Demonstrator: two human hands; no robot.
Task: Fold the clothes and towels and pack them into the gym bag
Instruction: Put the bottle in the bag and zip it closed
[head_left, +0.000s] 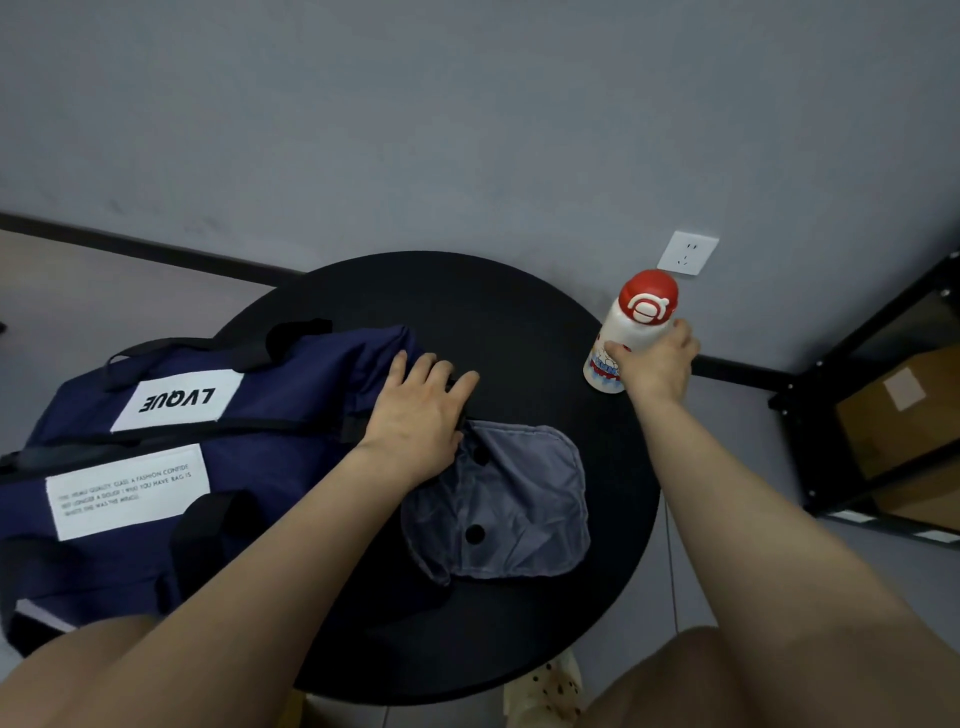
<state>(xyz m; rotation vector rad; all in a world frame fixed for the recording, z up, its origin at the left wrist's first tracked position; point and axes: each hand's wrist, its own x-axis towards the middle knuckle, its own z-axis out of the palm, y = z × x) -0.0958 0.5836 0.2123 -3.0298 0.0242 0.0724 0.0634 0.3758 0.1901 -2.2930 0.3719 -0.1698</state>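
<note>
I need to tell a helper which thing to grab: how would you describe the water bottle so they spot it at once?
Find the round black table. At its far right edge stands the bottle, gripped by the right hand. It alone is white, with a red cap.

Left hand (423, 410) lies flat, fingers straight; right hand (655, 358) curls, gripping.

bag (171, 447) left on table (519, 322), bottle (631, 332) right
</note>
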